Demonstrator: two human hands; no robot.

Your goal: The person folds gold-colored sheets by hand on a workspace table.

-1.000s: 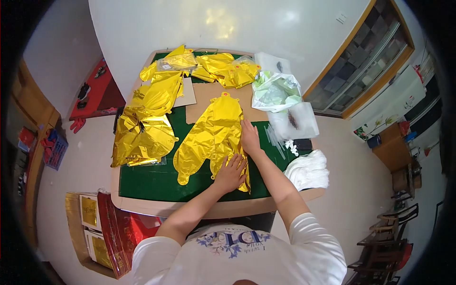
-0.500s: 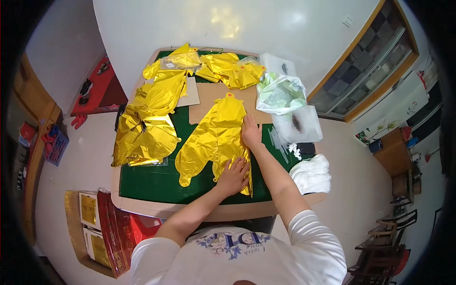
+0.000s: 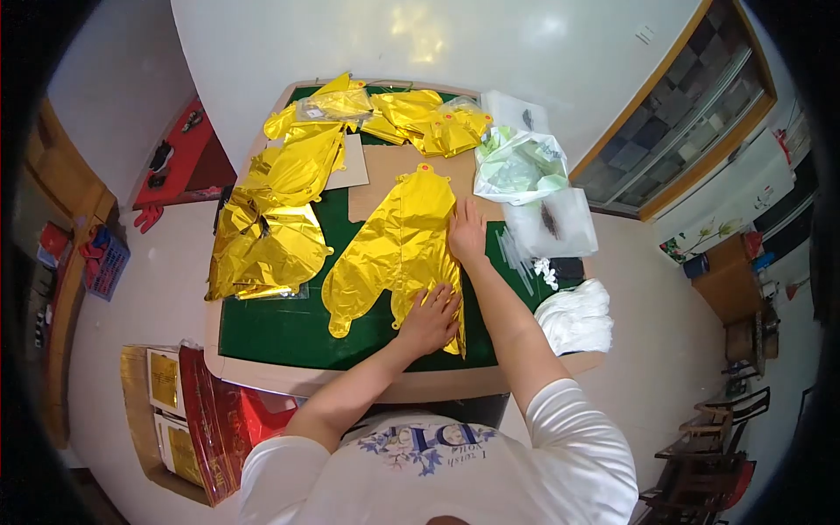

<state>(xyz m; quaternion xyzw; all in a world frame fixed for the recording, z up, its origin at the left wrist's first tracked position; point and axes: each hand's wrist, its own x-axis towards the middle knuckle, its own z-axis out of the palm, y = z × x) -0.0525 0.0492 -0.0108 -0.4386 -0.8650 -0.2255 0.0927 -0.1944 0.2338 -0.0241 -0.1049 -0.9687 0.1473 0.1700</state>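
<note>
A flat gold foil balloon [image 3: 398, 236], creased and with small tabs on its edge, lies over the green table top [image 3: 271, 337] and partly over a brown cardboard sheet [image 3: 376, 164]. My left hand [image 3: 429, 318] rests on the lower right part of the foil, fingers spread. Farther up, my right hand [image 3: 468, 231] lies flat along the balloon's right edge with its fingers stretched away from me. A red dot marks the tab at the balloon's top.
Crumpled gold foil balloons [image 3: 276, 249] are heaped at the left, more gold foil [image 3: 407, 114] at the back. To the right are a plastic bag [image 3: 521, 171], clear packets [image 3: 560, 229], thin pale sticks [image 3: 514, 261] and a white bundle [image 3: 575, 317]. A box [image 3: 144, 420] stands on the floor.
My right hand has shifted slightly forward and right along the foil's edge, its fingers now more spread. My left hand has stayed nearly in place. The view has tilted a little.
</note>
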